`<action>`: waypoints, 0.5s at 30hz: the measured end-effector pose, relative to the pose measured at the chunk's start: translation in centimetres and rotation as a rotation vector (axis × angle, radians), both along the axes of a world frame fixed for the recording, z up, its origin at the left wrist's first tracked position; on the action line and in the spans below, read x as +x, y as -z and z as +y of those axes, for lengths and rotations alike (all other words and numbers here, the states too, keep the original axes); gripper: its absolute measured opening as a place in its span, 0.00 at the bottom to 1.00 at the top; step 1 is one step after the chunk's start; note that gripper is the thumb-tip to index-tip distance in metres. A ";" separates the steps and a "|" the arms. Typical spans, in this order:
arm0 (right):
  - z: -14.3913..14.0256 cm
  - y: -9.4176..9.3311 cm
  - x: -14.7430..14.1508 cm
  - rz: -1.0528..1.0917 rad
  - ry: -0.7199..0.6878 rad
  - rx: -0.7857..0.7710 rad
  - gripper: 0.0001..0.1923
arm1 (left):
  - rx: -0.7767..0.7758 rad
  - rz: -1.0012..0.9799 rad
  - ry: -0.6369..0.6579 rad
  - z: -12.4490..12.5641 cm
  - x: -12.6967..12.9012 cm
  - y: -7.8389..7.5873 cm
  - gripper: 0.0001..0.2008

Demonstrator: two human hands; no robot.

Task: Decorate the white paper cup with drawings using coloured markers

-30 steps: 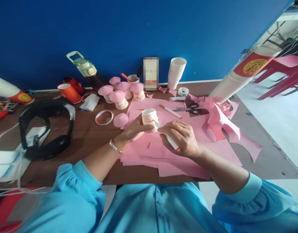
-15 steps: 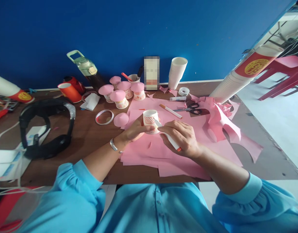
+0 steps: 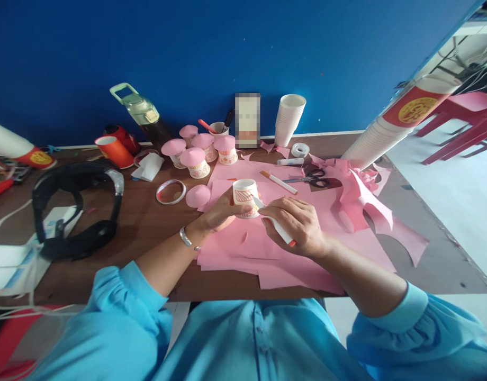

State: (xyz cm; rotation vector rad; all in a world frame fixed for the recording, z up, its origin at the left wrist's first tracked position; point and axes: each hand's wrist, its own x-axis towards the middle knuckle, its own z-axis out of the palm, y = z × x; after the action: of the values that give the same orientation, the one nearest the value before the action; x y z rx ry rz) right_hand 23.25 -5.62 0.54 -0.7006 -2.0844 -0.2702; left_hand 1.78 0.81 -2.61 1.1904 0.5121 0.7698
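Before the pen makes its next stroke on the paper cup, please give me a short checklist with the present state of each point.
1. Left hand grips the paper cup: ok.
2. Right hand holds the pen: ok.
3. Pen tip meets the cup's side: ok, as far as visible.
4. Cup rests on the pink paper: cannot tell, fingers hide its base.
5. Scissors lie apart from both hands: ok.
6. Spare marker lies apart from the cup: ok.

Paper cup (image 3: 245, 197) turned slightly in left hand (image 3: 216, 214); marker (image 3: 276, 226) tip barely shifted.
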 end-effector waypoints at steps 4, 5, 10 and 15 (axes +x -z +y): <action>-0.1 -0.1 0.1 -0.022 0.006 -0.022 0.12 | -0.026 0.011 -0.015 -0.1 0.2 -0.3 0.17; -0.1 -0.1 0.1 -0.023 0.007 -0.025 0.12 | -0.031 0.015 -0.023 -0.1 0.2 -0.5 0.17; -0.1 -0.1 0.0 -0.015 -0.003 -0.021 0.10 | -0.028 0.028 -0.037 -0.2 0.4 -0.9 0.16; -0.1 0.0 0.1 -0.001 -0.013 -0.032 0.13 | -0.017 0.031 -0.027 -0.1 0.3 -0.8 0.15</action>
State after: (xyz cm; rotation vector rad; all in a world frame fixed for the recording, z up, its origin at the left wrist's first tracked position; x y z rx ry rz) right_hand 23.39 -5.74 0.56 -0.7058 -2.0977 -0.2297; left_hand 2.06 0.67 -1.85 1.1836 0.5600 0.7697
